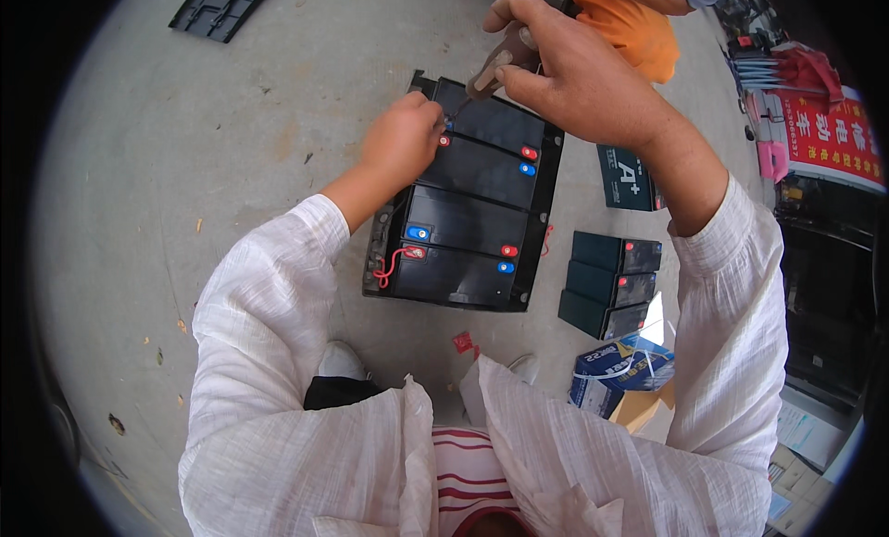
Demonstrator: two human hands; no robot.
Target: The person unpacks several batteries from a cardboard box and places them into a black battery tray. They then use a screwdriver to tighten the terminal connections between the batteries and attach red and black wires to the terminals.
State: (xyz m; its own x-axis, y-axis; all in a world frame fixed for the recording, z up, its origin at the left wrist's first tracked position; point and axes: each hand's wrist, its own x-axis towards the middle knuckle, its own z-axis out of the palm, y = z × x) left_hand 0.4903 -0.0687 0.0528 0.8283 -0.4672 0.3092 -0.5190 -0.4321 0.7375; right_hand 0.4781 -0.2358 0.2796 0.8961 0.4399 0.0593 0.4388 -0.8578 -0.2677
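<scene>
Two sleeved hands (398, 141) (593, 83), one gripping one screwdriver (485, 80), work at four cased batteries (477, 176).

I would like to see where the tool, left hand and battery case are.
Tool (484, 81): head view, on its brown body.
Left hand (395, 137): head view, on its back.
Battery case (537, 245): head view, on its right rim.

Overshirt: we wear an off-white overshirt (306, 449), thin, finely crinkled, open down the front.
Left sleeve: our left sleeve (264, 287), long, loose, creased, closing in a narrow cuff (327, 219).
Right sleeve: our right sleeve (732, 324), matching, gathered into its band.
Undershirt: our striped top (472, 468), pale with curved red bands.
Hands: our left hand (400, 141) and right hand (579, 74), both bare.
Footwear: our pale shoes (341, 362), partly hidden.
</scene>
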